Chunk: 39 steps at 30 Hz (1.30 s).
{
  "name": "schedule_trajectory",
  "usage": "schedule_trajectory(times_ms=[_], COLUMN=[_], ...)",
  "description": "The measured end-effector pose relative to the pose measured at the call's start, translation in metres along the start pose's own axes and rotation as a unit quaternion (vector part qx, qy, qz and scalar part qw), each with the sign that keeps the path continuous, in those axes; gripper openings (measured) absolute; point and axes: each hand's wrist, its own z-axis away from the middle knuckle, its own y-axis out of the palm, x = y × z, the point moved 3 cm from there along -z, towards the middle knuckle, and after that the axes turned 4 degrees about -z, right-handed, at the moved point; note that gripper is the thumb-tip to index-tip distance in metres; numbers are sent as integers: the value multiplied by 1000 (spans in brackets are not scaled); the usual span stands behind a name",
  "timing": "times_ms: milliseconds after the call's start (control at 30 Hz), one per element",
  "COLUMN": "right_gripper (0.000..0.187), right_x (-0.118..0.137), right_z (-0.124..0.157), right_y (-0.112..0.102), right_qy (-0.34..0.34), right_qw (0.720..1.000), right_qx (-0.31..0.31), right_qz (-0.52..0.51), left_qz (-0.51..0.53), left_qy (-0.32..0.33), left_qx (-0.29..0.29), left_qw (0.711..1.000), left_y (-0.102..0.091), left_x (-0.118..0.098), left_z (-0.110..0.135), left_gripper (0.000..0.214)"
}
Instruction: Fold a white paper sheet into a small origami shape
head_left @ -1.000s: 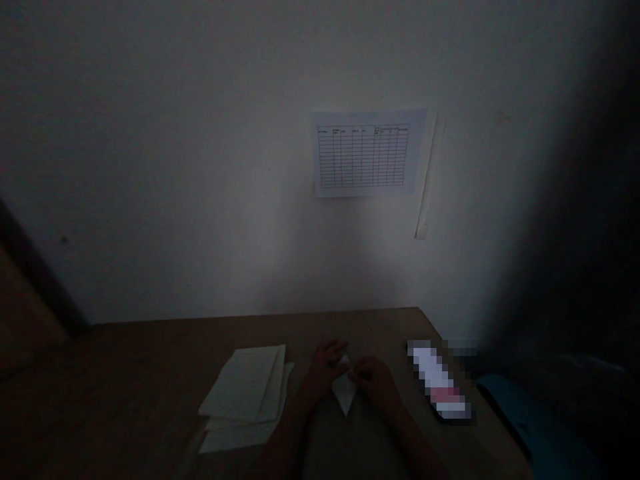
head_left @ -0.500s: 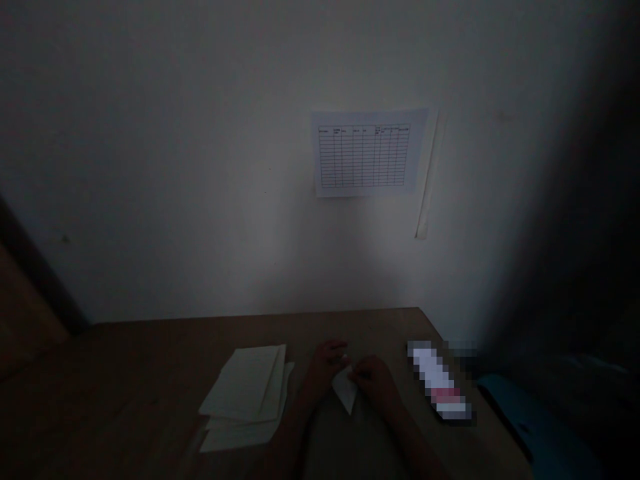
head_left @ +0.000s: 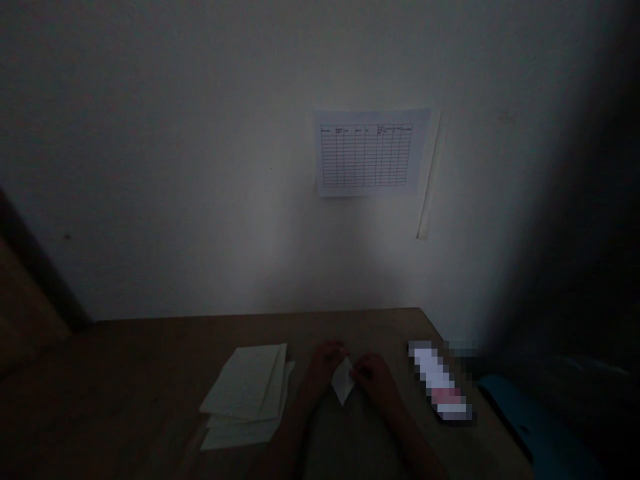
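Note:
The room is dim. A small white folded paper (head_left: 343, 385) with a pointed lower tip lies on the brown table (head_left: 150, 373). My left hand (head_left: 324, 365) curls on its left edge and my right hand (head_left: 373, 379) pinches its right edge, so both hands grip the paper between them. A stack of white sheets (head_left: 247, 397) lies just left of my left forearm.
A blurred white and red flat object (head_left: 440, 390) lies right of my hands, near the table's right edge. A blue thing (head_left: 525, 427) sits lower right. A printed table sheet (head_left: 370, 153) hangs on the white wall behind the table.
The folded paper looks slightly smaller and my hands have drawn a little closer on it. Everything else on the table has stayed put.

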Motion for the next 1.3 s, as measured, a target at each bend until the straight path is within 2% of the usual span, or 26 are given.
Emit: schedule_trajectory(times_ms=[133,300,433,600,733,867,1100,1300], right_gripper=[11,13,11,3,3,5,10,14], right_x=[2,4,2,1,5,6,-2,-7], right_z=[0,2,2,1,1,1,1,1], right_y=[-1,-2,-2,0,-1,-4,-11,-11], right_qy=[-20,-36,-4,29,38,33,54,52], right_qw=[1000,999,1000,998,998,998,992,992], right_qx=[-4,-4,-16,0,-3,-20,-97,-101], right_qz=[1,-3,12,52,59,58,57,54], left_qz=[-33,-83,-54,0,27,28,2,-48], left_qy=[14,38,28,-40,-34,-39,-30,-27], left_qx=[5,42,54,14,9,17,73,123], left_qw=[999,995,997,999,999,999,997,991], left_y=[1,-1,-4,-8,-6,-3,-26,-29], left_x=[2,-7,-15,-12,-9,-4,5,-1], left_z=[0,5,5,-1,-1,-2,-6,1], left_gripper=[20,19,14,21,27,22,20,24])
